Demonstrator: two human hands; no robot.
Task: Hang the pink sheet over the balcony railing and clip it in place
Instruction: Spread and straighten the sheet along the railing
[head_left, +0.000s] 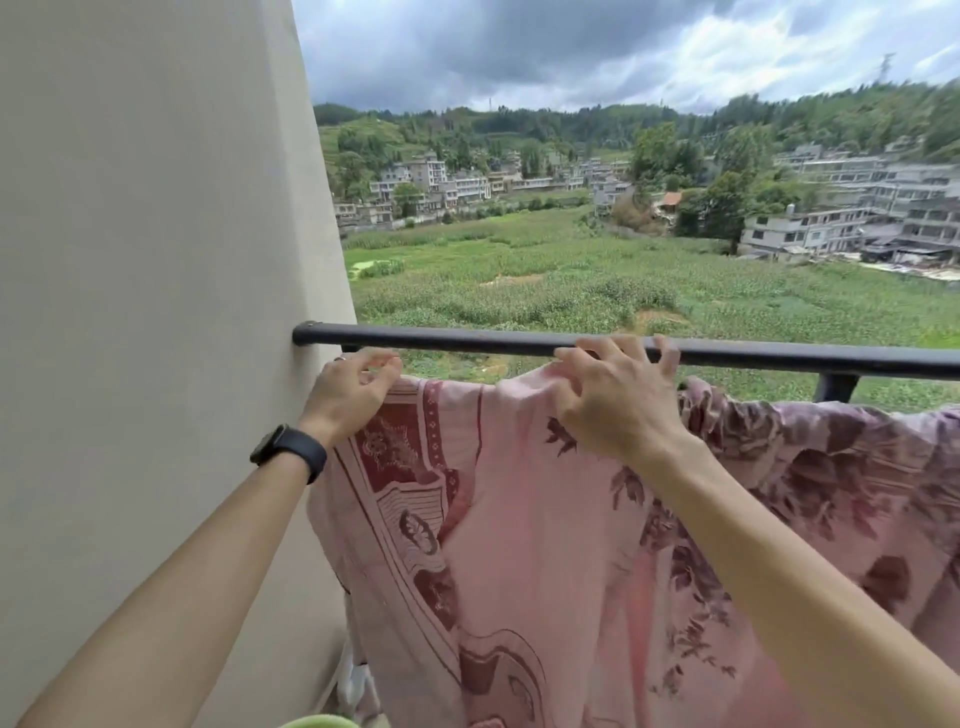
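Forearms first, since they fill the bottom of the view, one with a black watch on the wrist. The left grip pinches the top left corner of the pink sheet right by the beige wall. The right grip has a bunched fold of the top edge curled under its fingers, and its fingertips touch the black railing.

Here's what matters imo: the sheet's top edge runs left to right, same line as the rail, and sits just below it. So the bar is up and away from both grips, and the right one is closer. The rest of the sheet hangs down on the near side. Can't tell if a lower bar is carrying any of it.

My guess is the next bit is lifting that edge up and over the bar, both sides together so it doesn't skew. No clip in view anywhere. A darker floral cloth hangs just right of it.
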